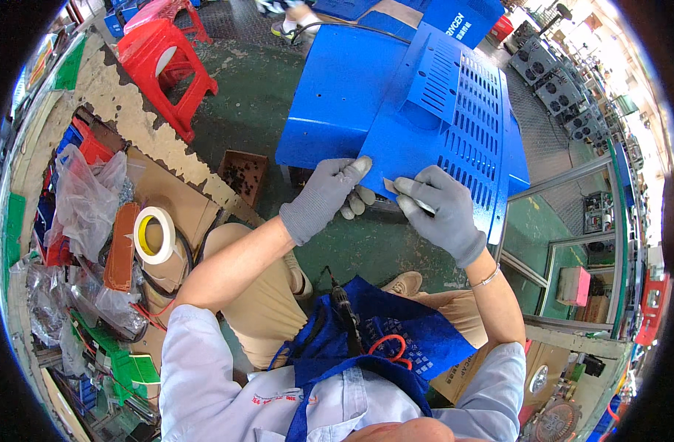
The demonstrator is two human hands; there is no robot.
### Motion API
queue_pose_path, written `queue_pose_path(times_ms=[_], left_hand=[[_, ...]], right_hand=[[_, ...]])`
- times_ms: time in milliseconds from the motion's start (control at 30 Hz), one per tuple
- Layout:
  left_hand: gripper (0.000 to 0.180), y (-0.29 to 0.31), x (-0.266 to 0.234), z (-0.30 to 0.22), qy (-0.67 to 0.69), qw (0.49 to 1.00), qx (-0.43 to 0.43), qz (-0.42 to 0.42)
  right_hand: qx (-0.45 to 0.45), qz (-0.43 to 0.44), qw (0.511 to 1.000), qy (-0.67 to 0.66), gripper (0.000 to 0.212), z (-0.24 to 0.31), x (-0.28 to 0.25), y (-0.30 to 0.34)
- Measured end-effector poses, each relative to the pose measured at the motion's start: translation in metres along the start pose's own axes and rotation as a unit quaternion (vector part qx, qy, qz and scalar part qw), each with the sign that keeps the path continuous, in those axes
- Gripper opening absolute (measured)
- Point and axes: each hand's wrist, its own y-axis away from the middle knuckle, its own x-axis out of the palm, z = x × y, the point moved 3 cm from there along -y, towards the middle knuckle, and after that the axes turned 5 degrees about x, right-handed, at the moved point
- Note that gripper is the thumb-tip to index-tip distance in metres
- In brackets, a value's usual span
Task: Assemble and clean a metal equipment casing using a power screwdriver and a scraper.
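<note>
A blue sheet-metal panel with rows of slots lies across a larger blue metal housing in front of me. My left hand, in a grey glove, pinches the panel's near left corner, thumb on top and fingers curled below the edge. My right hand, gloved alike, is closed around a small, slim tool with a flat greyish-tan tip. That tip meets the panel's near edge, just right of my left hand. The tool's exact kind is hidden by my fingers.
A power screwdriver rests by the blue apron on my lap. To the left are a roll of tape, plastic bags and a box of small dark parts. Red stools stand farther off; a metal frame stands right.
</note>
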Motion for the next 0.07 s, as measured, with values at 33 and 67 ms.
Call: queue_pose_path(times_ms=[33, 67], left_hand=[[0.046, 0.0001, 0.0004, -0.0003, -0.002, 1.000, 0.000, -0.001], [0.048, 0.0017, 0.0004, -0.0021, -0.005, 1.000, 0.000, -0.003]], right_hand=[[-0.009, 0.008, 1.000, 0.005, 0.020, 0.0009, -0.0006, 0.0004], [-0.020, 0.016, 1.000, 0.007, 0.020, 0.0028, -0.0015, 0.0001]])
